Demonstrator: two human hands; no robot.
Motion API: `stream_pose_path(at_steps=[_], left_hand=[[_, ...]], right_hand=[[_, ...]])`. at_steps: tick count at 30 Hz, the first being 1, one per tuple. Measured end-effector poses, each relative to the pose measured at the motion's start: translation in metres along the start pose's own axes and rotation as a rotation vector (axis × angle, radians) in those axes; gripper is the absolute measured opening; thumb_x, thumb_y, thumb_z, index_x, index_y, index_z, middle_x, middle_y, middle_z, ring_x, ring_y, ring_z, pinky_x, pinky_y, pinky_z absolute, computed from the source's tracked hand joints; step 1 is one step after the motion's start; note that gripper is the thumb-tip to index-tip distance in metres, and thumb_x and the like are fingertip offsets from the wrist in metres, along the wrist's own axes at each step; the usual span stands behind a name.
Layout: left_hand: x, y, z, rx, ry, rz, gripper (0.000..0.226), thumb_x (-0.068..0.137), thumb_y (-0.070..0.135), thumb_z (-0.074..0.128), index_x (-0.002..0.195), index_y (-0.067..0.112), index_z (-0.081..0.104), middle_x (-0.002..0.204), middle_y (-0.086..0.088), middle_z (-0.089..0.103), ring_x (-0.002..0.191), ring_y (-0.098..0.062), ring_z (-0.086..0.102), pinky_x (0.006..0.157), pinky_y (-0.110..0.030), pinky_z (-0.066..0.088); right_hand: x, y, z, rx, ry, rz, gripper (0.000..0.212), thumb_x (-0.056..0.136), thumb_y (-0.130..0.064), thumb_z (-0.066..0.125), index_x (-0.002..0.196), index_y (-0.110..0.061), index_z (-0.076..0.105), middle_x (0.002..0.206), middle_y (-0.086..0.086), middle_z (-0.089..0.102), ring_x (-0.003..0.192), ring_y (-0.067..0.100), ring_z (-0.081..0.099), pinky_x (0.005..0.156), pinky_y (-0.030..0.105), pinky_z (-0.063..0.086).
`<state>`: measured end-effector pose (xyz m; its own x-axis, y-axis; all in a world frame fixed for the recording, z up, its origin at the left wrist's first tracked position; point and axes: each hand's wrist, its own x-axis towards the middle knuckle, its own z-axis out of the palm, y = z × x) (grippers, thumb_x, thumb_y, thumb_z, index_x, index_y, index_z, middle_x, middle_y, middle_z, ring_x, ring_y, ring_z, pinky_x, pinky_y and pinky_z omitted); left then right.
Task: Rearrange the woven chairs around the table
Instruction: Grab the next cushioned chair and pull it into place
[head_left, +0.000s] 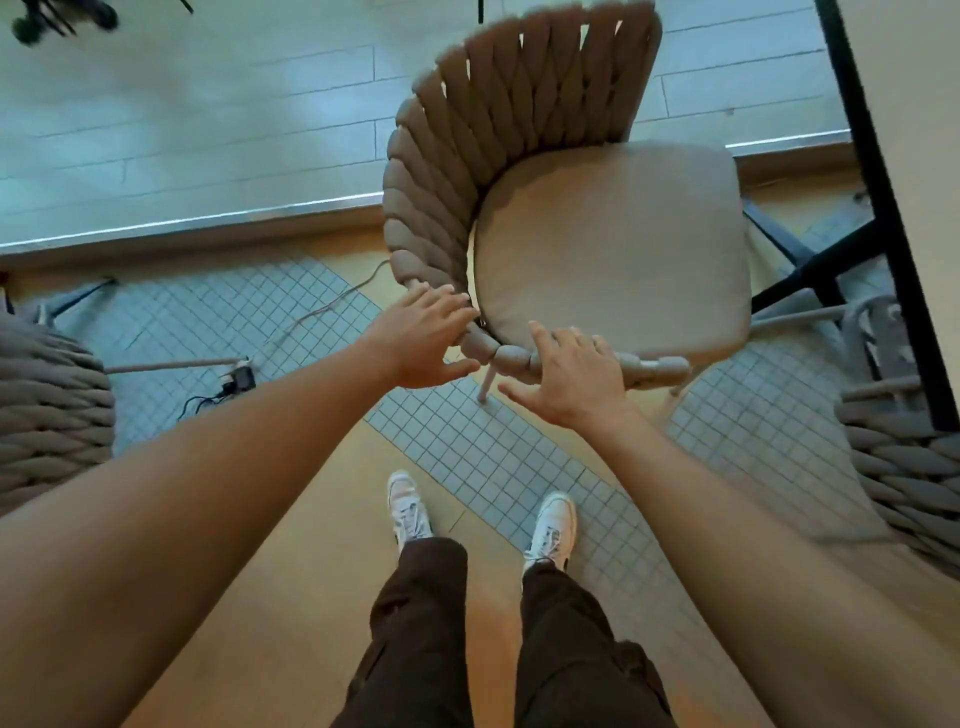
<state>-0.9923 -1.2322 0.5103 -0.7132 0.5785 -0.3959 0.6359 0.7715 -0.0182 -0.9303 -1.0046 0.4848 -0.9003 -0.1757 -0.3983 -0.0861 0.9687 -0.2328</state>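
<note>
**Woven chair approached at its near armrest**

The taupe rope-woven chair with a beige seat cushion (597, 244) stands on the tiled floor (493, 457), just beside the black-edged table (878, 156). Both hands are spread open: the left hand (421, 343) hovers at the woven rim, and the right hand (576, 374) lies over it, nothing yet gripped, presumably so the frame can be seized for shifting.

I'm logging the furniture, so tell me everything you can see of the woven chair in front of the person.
The woven chair has a curved back and arm of thick, taupe braided rope, a plain beige seat cushion and thin pale legs. It stands on the tiled floor beside the dark-framed table, seat facing it. The left hand and right hand rest open-fingered on its near rope rim, not clasped.
</note>
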Motion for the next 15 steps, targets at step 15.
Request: stream_pose_path(at_steps=[15], left_hand=[[0.082,-0.060,0.027,0.153,-0.100,0.451,0.073,0.077,0.091,0.039,0.112,0.030,0.059,0.107,0.006,0.071,0.096,-0.021,0.067,0.087,-0.042,0.055]], right_hand=[[0.042,-0.042,0.038,-0.066,0.246,0.135,0.063,0.074,-0.077,0.069,0.086,-0.015,0.070,0.076,0.008,0.073,0.069,0.035,0.070,0.065,0.040,0.049]])
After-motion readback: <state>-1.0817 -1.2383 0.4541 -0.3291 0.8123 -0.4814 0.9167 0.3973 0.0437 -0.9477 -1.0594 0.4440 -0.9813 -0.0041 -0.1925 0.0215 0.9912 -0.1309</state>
